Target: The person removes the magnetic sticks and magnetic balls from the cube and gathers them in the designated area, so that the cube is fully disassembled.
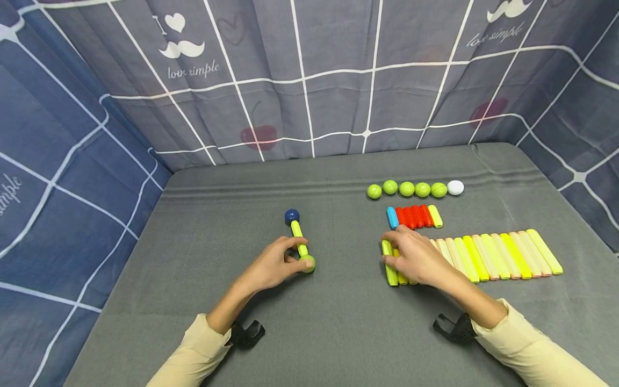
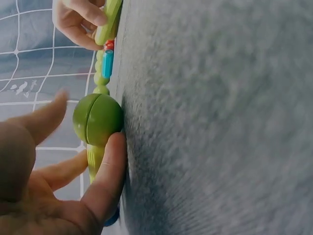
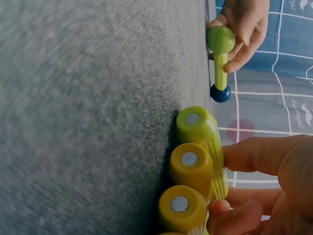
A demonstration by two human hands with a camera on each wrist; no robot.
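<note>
My left hand (image 1: 278,263) is at a piece made of a green ball (image 2: 98,120), a yellow-green magnetic rod (image 1: 299,236) and a dark blue ball (image 1: 292,216). One finger rests against the green ball near the cloth, and another lies beside the rod. The thumb stands apart from the ball in the left wrist view. With thumb and fingertips my right hand (image 1: 418,255) pinches the green magnetic rod (image 3: 198,129) at the left end of the long row. Yellow rods (image 3: 188,208) with grey end discs lie right beside it, partly hidden by this hand.
Beyond the right hand lie a short row of red rods (image 1: 413,217), with a blue rod (image 1: 392,217) at its left end, and a line of green balls (image 1: 407,188) ending in a white ball (image 1: 455,187). Patterned curtains (image 1: 333,107) border the grey cloth-covered table (image 1: 338,333).
</note>
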